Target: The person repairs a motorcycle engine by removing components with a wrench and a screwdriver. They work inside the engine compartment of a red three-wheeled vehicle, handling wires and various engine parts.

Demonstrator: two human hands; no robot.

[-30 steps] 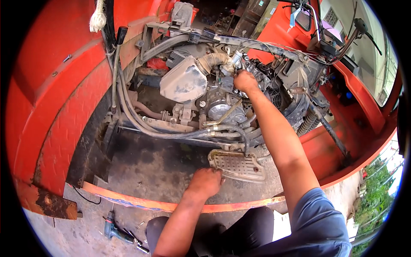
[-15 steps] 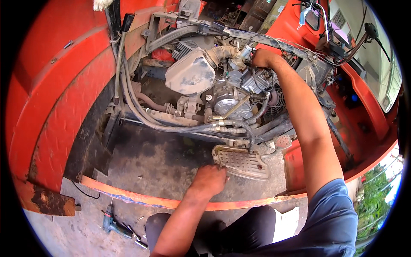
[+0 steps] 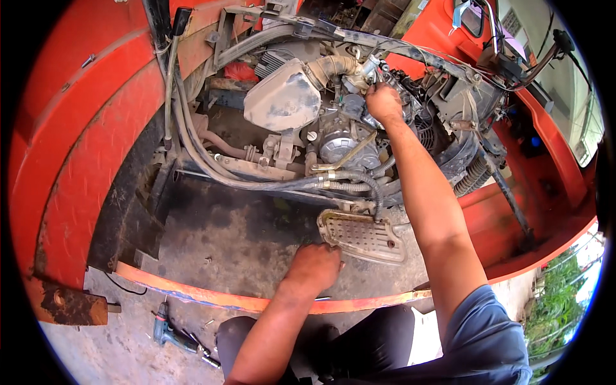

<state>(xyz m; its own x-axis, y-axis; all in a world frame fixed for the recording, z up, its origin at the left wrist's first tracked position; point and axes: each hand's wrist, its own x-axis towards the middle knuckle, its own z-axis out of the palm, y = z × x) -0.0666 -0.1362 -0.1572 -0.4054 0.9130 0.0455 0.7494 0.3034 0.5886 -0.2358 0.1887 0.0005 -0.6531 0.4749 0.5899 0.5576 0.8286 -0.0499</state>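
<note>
My left hand [image 3: 314, 266] is closed in a fist beside the perforated metal foot pedal [image 3: 362, 237], with its knuckles near the pedal's left edge. What the fist holds, if anything, is hidden. My right hand [image 3: 385, 102] reaches into the engine [image 3: 350, 151], right of the carburettor [image 3: 360, 78]. Its fingers are bent together among the parts there, and their tips are out of sight. A ribbed intake hose [image 3: 329, 68] joins the carburettor to the dusty air filter box [image 3: 282, 96]. A kick lever [image 3: 351, 153] slants across the engine's front.
A cordless drill [image 3: 165, 330] and several small tools lie on the ground at lower left. The orange floor edge [image 3: 212, 298] runs before my knees, with a small dark thin piece [image 3: 323, 298] on it. Black cables [image 3: 192, 144] and a lever [image 3: 172, 77] stand left of the engine.
My right hand has drawn back slightly toward me, showing more of the carburettor. My left fist stays near the pedal. The view has shifted a little.
</note>
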